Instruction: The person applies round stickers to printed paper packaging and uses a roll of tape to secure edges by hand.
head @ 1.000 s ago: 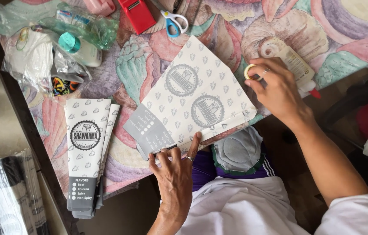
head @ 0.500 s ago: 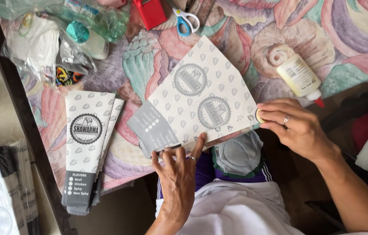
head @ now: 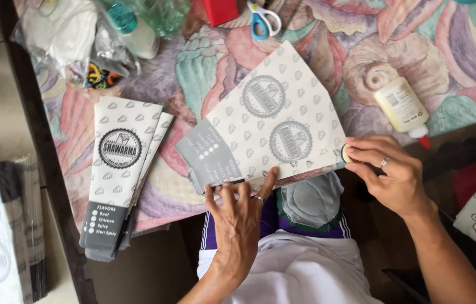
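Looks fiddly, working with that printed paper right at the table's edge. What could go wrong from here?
1. The printed paper sheet overhangs the table edge; held only by the left hand at its near edge, it might shift or slip off.
2. The right hand presses something small and round, too small to identify, at the sheet's corner; uneven pressure could crease it.
3. The glue bottle lies on its side nearby and might leak or roll.

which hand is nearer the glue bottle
Right. The right hand sits just below the glue bottle, at the paper sheet's corner; the left hand is farther off, at its near edge.
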